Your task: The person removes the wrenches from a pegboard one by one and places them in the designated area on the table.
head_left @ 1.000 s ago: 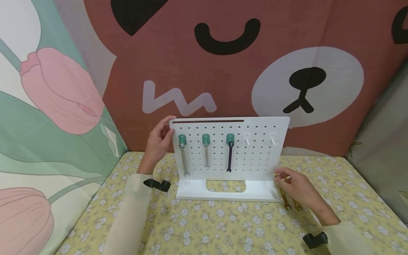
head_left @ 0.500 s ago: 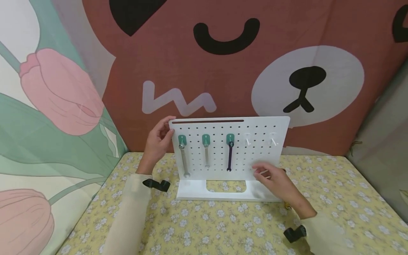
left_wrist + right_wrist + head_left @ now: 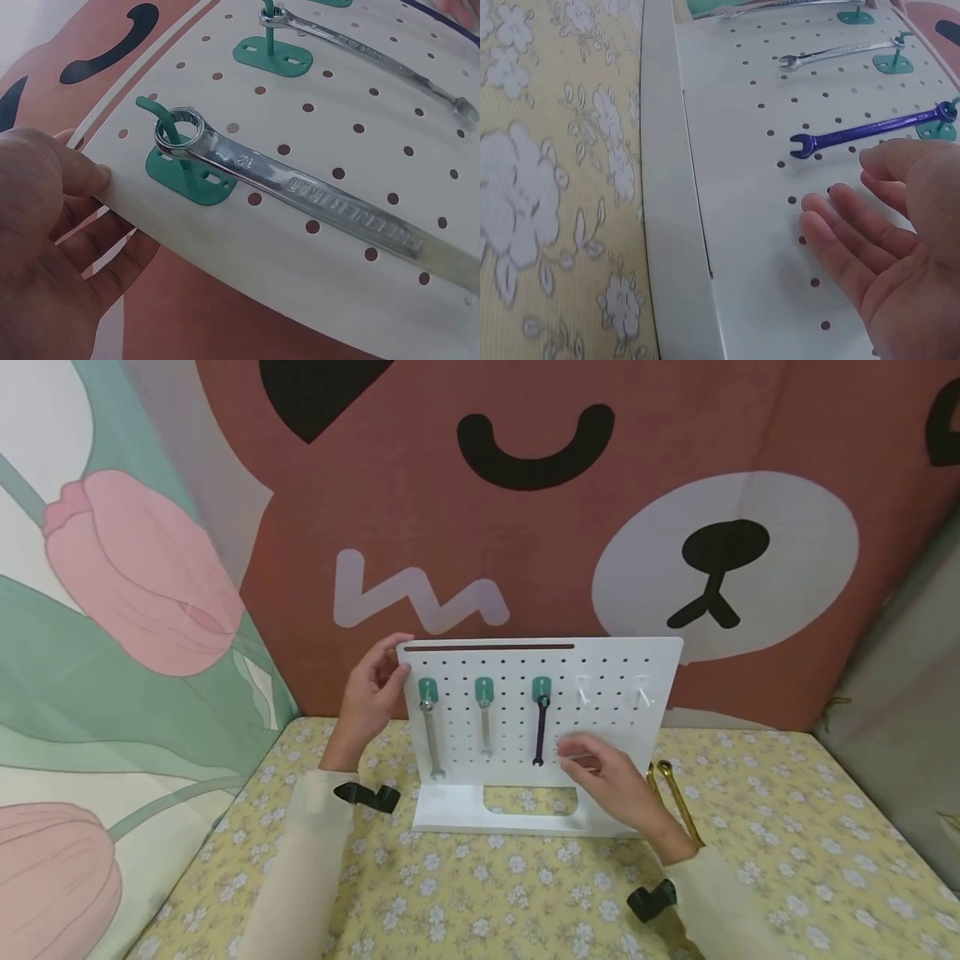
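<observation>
pegboard [image 3: 513, 722] is pinched by left hand [image 3: 371, 689]; purple combination wrench [image 3: 541, 732] is seemingly reached for, right hand [image 3: 611, 783] empty, loosely parted; pinch needed.

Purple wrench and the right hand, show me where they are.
Purple wrench [image 3: 876, 128], right wrist view: middle of its shaft.
Right hand [image 3: 618, 787], head view: back of the hand.
</observation>
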Demonstrator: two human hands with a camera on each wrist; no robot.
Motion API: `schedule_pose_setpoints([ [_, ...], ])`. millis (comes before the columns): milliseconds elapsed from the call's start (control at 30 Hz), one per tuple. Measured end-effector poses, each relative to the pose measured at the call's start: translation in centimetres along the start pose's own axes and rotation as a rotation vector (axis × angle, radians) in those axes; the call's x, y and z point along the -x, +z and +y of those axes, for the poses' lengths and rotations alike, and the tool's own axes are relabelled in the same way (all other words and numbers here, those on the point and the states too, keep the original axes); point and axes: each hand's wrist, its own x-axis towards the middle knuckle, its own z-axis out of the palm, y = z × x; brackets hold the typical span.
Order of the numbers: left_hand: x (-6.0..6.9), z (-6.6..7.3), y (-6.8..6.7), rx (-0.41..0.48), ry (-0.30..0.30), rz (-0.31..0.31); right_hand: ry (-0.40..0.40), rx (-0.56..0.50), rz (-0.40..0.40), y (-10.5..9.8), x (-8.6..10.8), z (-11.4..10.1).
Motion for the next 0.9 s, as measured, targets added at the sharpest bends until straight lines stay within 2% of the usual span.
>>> schedule_pose_setpoints([
  [133,-0.1,0.2,0.0,0.013,-0.002,0.000,-0.001,0.003,0.003,0.3,-0.4,-0.2],
  [300,-0.1,0.3,0.1,0.006,0.017,0.006,-0.014,-0.045,-0.015,0.7,-0.8,-0.3],
  [600,0.1,0.2,0.2,0.009,0.028,0.008,0.021,-0.098,-0.043,2.0,-0.9,-0.2],
  [900,0.2,0.1,0.3,0.021,0.008,0.010,-0.026,-0.101,-0.046,2.8,-1.1,-0.9],
])
